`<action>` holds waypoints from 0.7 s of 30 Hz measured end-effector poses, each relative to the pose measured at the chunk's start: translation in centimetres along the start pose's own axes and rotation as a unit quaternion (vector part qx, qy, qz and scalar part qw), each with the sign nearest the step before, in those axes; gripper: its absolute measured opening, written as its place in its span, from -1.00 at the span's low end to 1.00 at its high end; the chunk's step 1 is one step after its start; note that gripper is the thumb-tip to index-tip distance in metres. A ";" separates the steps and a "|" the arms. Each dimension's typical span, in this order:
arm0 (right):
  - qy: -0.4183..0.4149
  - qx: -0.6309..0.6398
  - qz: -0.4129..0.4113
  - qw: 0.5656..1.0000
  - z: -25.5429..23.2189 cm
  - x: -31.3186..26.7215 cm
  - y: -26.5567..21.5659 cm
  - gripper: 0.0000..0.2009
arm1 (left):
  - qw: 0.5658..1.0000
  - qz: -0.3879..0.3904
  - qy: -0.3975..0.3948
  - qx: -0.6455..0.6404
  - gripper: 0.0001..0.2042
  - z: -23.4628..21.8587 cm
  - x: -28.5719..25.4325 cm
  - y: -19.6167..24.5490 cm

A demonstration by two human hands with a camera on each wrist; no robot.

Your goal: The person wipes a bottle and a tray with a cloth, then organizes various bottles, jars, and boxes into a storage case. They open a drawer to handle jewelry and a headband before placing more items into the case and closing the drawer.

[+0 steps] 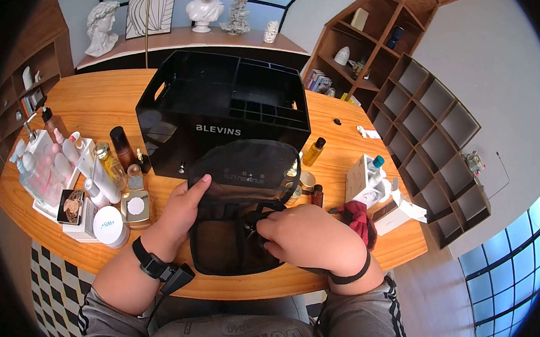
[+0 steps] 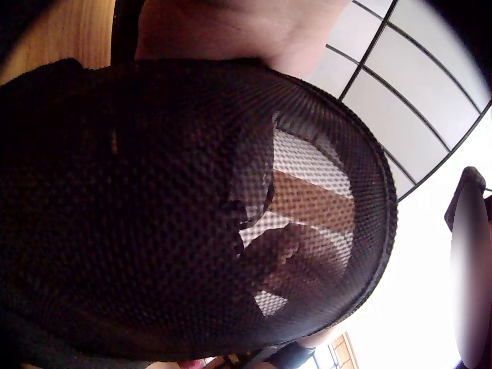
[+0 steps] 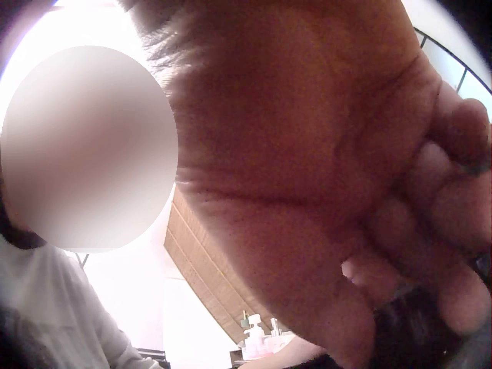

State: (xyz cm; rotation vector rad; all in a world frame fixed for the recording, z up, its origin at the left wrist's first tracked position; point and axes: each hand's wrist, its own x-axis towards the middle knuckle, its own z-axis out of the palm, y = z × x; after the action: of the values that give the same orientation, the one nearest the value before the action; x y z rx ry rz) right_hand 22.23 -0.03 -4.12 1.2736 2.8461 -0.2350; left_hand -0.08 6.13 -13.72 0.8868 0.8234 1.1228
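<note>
A black pouch (image 1: 219, 246) lies unfolded at the table's near edge, its mesh lid (image 1: 245, 167) raised. My left hand (image 1: 177, 215) grips the lid's left edge, thumb on the near side. The mesh (image 2: 154, 215) fills most of the left wrist view and hides those fingers. Over the pouch's right half, my right hand (image 1: 315, 236) has its fingers curled at a small dark item (image 1: 252, 219), whose shape is mostly covered. The right wrist view shows the palm of the right hand (image 3: 307, 154) and bent fingers above something dark.
Behind the pouch stands a large black box (image 1: 215, 146). Bottles, jars and a clear organizer (image 1: 40, 179) crowd the left side. To the right are an amber bottle (image 1: 313, 152), a white box (image 1: 362, 183), an opened carton (image 1: 397, 213) and a red cloth item (image 1: 361, 220).
</note>
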 end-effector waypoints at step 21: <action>0.351 0.038 0.282 0.892 -2.2 0.8 9.4 -0.89 | 1.000 -0.014 0.002 0.005 -0.66 0.1 -0.1 0.2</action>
State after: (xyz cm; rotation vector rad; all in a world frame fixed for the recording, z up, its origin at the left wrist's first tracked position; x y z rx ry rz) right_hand 28.77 7.03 -3.18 2.5594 2.7562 0.1725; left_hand -0.12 6.04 -13.50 0.8794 0.8434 1.0978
